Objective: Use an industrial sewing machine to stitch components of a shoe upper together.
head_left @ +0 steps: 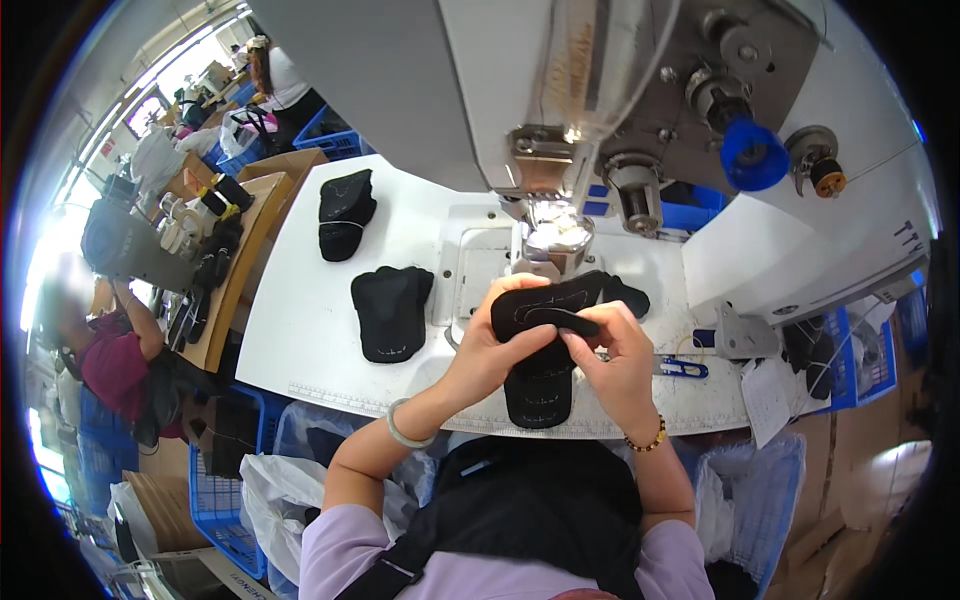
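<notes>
Closest in, both hands were up on the white sewing table (330,340) working one black fabric piece (545,345), right in front of the sewing machine (560,130). The left hand (490,345) had its fingers curled and pinched on the piece's upper left edge, thumb on top. The right hand (615,355) had fingers closed on a folded flap near the middle, thumb and forefinger pressed together over the cloth. So both were clamped on it, not spread.

The piece looked soft and floppy, pretty light, with a bit of body where the pale stitch lines ran. I'd guess it bends wherever you don't support it, so gripping the edges near the seam lines, like here, made sense. Not slippery or fragile from what I could see.

Its long axis ran roughly from the table's near edge away toward the needle, the lower end hanging close to the table edge, the upper end angled right under the presser foot (555,235).

Just right of the hands lay blue thread snips (685,368). Further left sat a black cap piece (392,312), and beyond that another black piece (345,213). Way off left, another person in a dark red top (110,365) was at a separate bench.
</notes>
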Motion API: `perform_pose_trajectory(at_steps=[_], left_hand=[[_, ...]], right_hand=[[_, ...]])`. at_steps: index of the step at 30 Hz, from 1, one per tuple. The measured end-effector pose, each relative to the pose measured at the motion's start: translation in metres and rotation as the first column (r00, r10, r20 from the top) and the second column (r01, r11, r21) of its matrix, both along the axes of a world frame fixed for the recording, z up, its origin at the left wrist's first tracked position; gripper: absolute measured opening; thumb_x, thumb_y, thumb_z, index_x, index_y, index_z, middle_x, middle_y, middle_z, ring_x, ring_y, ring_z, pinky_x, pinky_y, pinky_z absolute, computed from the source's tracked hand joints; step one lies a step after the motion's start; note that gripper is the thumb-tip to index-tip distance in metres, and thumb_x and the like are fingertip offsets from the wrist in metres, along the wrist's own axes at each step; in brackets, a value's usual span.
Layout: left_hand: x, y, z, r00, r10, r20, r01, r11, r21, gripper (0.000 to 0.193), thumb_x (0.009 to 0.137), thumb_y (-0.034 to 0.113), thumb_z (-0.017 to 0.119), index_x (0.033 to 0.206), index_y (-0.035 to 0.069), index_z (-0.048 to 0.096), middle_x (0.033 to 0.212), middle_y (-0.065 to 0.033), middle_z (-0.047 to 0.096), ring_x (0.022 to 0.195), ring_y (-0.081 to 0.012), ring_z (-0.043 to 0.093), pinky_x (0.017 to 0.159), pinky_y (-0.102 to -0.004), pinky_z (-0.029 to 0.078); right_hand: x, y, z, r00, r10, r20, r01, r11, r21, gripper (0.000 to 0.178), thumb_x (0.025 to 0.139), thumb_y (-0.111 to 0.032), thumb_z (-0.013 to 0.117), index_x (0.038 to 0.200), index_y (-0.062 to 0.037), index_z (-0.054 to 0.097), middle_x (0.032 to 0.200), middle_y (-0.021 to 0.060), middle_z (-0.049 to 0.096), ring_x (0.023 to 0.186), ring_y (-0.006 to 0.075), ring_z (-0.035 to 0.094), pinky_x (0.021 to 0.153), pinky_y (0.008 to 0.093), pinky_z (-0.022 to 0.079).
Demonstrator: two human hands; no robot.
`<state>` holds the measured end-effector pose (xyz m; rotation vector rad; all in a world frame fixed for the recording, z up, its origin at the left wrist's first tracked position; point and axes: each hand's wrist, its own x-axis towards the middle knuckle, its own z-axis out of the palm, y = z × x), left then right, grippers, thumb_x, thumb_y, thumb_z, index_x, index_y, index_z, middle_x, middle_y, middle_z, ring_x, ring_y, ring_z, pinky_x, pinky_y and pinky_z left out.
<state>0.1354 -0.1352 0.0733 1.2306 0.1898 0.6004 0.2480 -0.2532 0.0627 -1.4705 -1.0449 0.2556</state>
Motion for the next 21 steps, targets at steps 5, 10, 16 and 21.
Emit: perform_pose_trajectory(at_steps=[5, 10, 16, 21], left_hand=[[0.003, 0.007, 0.006, 0.996, 0.033, -0.084, -0.028, 0.998, 0.059, 0.023, 0.088, 0.017, 0.062, 0.104, 0.000, 0.058, 0.091, -0.0018, 0.062, 0.081, -0.0065, 0.056, 0.072, -0.0224, 0.048], [0.002, 0.014, -0.001, 0.997, 0.042, -0.071, -0.041, 0.999, 0.012, 0.024, 0.089, 0.020, 0.062, 0.101, -0.001, 0.060, 0.090, -0.0016, 0.063, 0.080, -0.0063, 0.056, 0.069, -0.0225, 0.048], [0.003, 0.018, -0.006, 0.994, 0.066, -0.089, -0.062, 0.997, 0.042, 0.025, 0.090, 0.022, 0.061, 0.101, 0.000, 0.061, 0.090, -0.0015, 0.063, 0.079, -0.0062, 0.055, 0.069, -0.0225, 0.047], [0.003, 0.018, -0.005, 0.992, 0.080, -0.099, -0.071, 0.994, 0.087, 0.027, 0.090, 0.023, 0.060, 0.104, -0.001, 0.061, 0.091, -0.0016, 0.063, 0.080, -0.0061, 0.055, 0.069, -0.0221, 0.047]], right_hand=[[-0.005, 0.013, 0.018, 0.979, 0.051, -0.199, -0.020, 0.987, 0.157, 0.021, 0.082, 0.001, 0.065, 0.096, -0.0009, 0.050, 0.083, 0.0028, 0.057, 0.066, 0.0062, 0.057, 0.059, 0.0186, 0.047], [-0.008, 0.021, 0.019, 0.947, 0.068, -0.316, -0.013, 0.985, 0.173, 0.021, 0.083, 0.000, 0.064, 0.093, -0.0023, 0.045, 0.080, 0.0035, 0.056, 0.064, 0.0063, 0.058, 0.058, 0.0189, 0.049], [-0.007, 0.029, 0.020, 0.933, 0.064, -0.353, 0.000, 0.984, 0.178, 0.027, 0.083, 0.000, 0.064, 0.094, -0.0039, 0.040, 0.078, 0.0032, 0.053, 0.064, 0.0064, 0.057, 0.057, 0.0191, 0.049], [-0.006, 0.034, 0.016, 0.932, 0.060, -0.359, 0.009, 0.982, 0.188, 0.028, 0.083, 0.001, 0.064, 0.095, -0.0035, 0.039, 0.081, 0.0035, 0.051, 0.066, 0.0061, 0.056, 0.057, 0.0189, 0.049]])
